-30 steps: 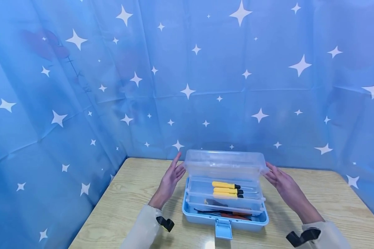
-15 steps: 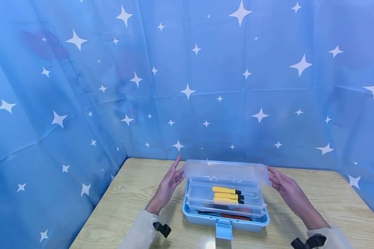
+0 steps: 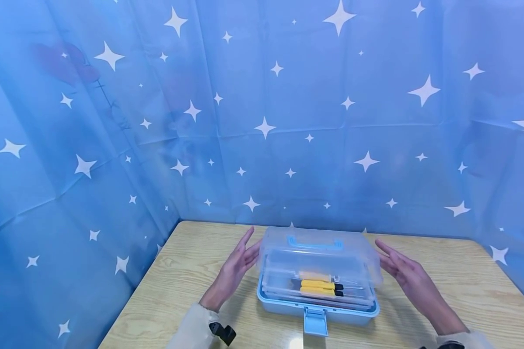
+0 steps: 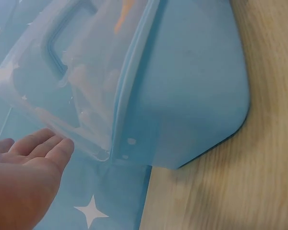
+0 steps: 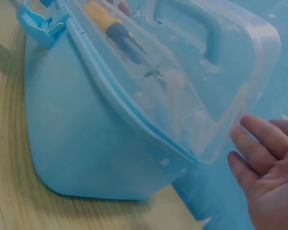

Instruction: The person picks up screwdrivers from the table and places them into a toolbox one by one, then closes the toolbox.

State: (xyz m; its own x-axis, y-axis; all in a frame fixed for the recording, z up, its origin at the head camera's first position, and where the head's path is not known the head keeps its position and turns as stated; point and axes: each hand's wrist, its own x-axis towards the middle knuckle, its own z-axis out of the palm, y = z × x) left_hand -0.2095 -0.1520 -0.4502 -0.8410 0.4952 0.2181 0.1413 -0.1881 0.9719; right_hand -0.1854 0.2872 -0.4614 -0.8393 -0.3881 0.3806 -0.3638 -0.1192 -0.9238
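A light blue toolbox [image 3: 349, 317] stands on the table, its clear lid [image 3: 358, 242] tilted partway open. Through the lid show yellow-handled screwdrivers [image 3: 320, 284] with black collars, lying in a clear inner tray [image 3: 277, 278]. My left hand [image 3: 232, 274] is at the lid's left end, fingers extended; in the left wrist view its fingertips [image 4: 62, 146] meet the lid edge. At the other end is my right hand [image 3: 415, 286], fingers spread and nearly straight; in the right wrist view its fingertips [image 5: 242, 122] are at the lid's edge. The toolbox's bottom contents are hidden.
A blue latch [image 3: 315, 322] hangs down at the toolbox's front, and a blue carry handle [image 3: 315, 244] is set in the lid. The wooden table [image 3: 157, 300] extends on both sides. Behind it hangs a blue star-patterned curtain [image 3: 244, 145].
The lid has swung forward and down between both hands. Below it the inner tray has folded lower into the toolbox, and the red-handled tool beneath is now out of sight.
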